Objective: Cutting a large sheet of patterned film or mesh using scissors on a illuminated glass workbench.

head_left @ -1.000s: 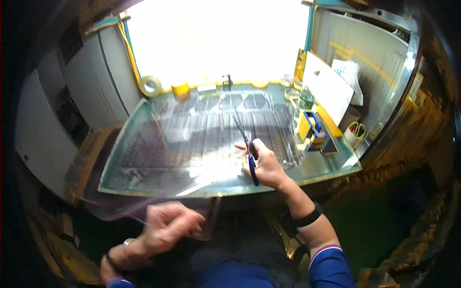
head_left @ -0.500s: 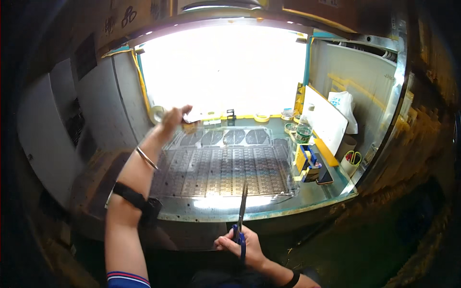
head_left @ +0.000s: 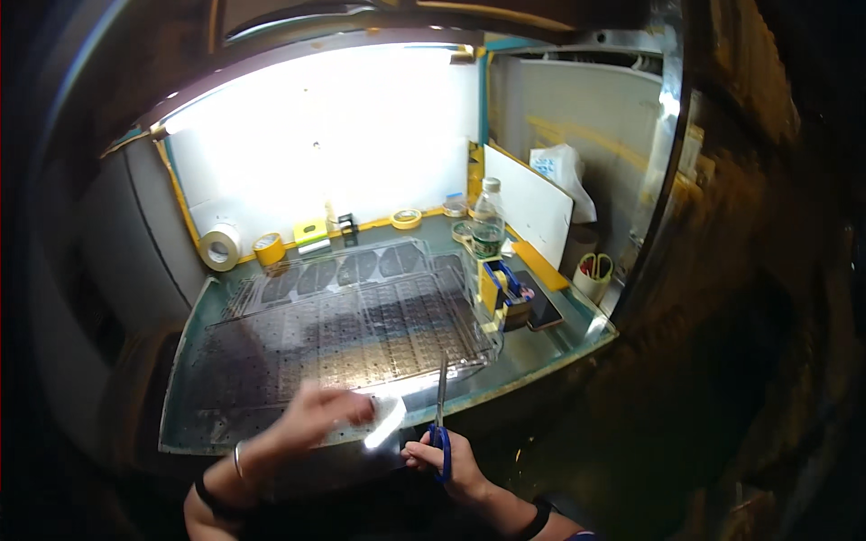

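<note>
My right hand point(head_left: 462, 467) grips scissors point(head_left: 440, 442) with blue handles. Their blades point up and away, over the table's front edge. My left hand point(head_left: 316, 419), smeared by motion, is over the front of the table with thumb and fingers drawn together. Beside its fingertips is a bright, whitish curved patch; whether it is a clear piece in the fingers or glare I cannot tell. Beyond the hands lies a clear, flat sheet point(head_left: 352, 338) with a printed grid and dots. Behind that, a sheet with dark oval shapes point(head_left: 359, 267) lies on the glass-topped table point(head_left: 189, 383).
Along the back stand a white tape roll point(head_left: 213, 261), an orange tape roll point(head_left: 269, 251) and a yellow tape roll point(head_left: 406, 218). To the right are a clear bottle point(head_left: 488, 221), a blue tape dispenser point(head_left: 507, 287), a dark phone point(head_left: 545, 307) and a pen cup point(head_left: 591, 279).
My left hand has come back from the rear left of the table to its front edge, near the scissors. The view has turned rightward. My right hand still holds the scissors.
</note>
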A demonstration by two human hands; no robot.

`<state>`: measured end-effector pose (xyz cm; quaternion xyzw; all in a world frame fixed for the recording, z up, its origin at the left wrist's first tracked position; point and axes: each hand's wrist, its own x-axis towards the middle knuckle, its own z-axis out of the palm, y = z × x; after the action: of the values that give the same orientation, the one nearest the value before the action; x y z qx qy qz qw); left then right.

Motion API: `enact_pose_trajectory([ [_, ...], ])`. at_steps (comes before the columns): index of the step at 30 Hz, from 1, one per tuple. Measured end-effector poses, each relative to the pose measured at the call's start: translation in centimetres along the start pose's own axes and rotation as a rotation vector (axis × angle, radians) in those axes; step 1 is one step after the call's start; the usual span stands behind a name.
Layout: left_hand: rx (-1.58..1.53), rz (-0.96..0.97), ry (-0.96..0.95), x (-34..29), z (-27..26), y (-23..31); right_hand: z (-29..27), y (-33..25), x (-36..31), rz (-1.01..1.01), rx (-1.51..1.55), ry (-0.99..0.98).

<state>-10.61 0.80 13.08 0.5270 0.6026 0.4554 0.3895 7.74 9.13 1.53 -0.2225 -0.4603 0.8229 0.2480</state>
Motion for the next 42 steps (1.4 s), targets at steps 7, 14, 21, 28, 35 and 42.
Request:
enact_pose_trajectory([
  [7,-0.187,-0.432,-0.298,-7.2,9.4,-6.9,-0.5,1.1,0.1,-0.068,-0.049,0.101],
  [14,-0.71,-0.283,0.388,-3.8,10.2,-10.4,-2.9,0.0,-4.4,0.15,-0.191,-0.13],
  [21,-0.839,-0.262,0.438,-2.6,10.8,-10.4,-4.2,0.3,-8.4,0.484,0.083,-0.481],
  [28,-0.92,-0.219,0.47,-2.3,11.4,-10.5,-4.0,0.3,-7.9,0.566,0.229,-0.474],
  [35,-0.795,-0.12,0.528,-1.9,11.9,-11.0,-3.6,0.2,-7.5,0.593,0.361,-0.402],
  [42,-0.734,-0.11,0.532,-2.1,12.2,-10.6,-1.4,0.3,-8.2,0.536,-0.058,-0.121],
])
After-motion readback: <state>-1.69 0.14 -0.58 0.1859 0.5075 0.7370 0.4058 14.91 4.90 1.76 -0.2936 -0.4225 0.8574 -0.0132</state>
